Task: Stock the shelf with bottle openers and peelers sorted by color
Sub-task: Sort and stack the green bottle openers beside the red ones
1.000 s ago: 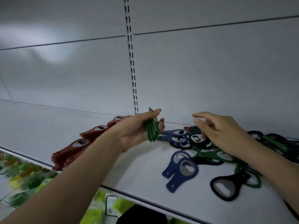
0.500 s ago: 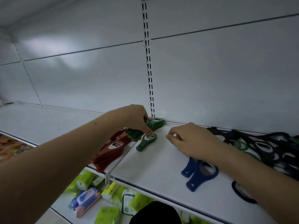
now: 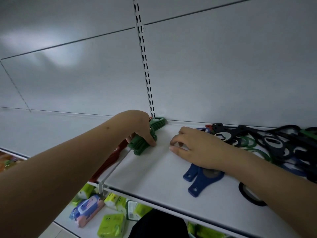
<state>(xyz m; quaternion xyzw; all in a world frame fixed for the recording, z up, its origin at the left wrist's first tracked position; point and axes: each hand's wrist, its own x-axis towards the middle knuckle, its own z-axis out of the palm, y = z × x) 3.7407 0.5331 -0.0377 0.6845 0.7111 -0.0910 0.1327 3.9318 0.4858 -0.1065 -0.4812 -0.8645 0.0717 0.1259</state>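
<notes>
A row of green bottle openers (image 3: 145, 140) stands on edge on the white shelf (image 3: 151, 174), running back to the rear wall. My left hand (image 3: 139, 126) lies over the row and grips it, thumb on the shelf side. Left of it stands a row of red openers (image 3: 109, 162). My right hand (image 3: 193, 148) rests on the shelf with loosely curled fingers, holding nothing. Two blue openers (image 3: 200, 179) lie partly under its wrist. A mixed pile of black, green and blue openers (image 3: 277, 146) sits at the right.
A slotted upright (image 3: 145, 66) runs up the grey back wall. A white divider bracket (image 3: 109, 174) sits at the shelf joint. A black opener (image 3: 248, 194) lies near the front edge. Green and pink packets (image 3: 109, 219) fill the shelf below.
My left hand carried the green bundle left and set it down against the red row, then closed the loose green opener into the row. My right hand left the pile and settled on the shelf.
</notes>
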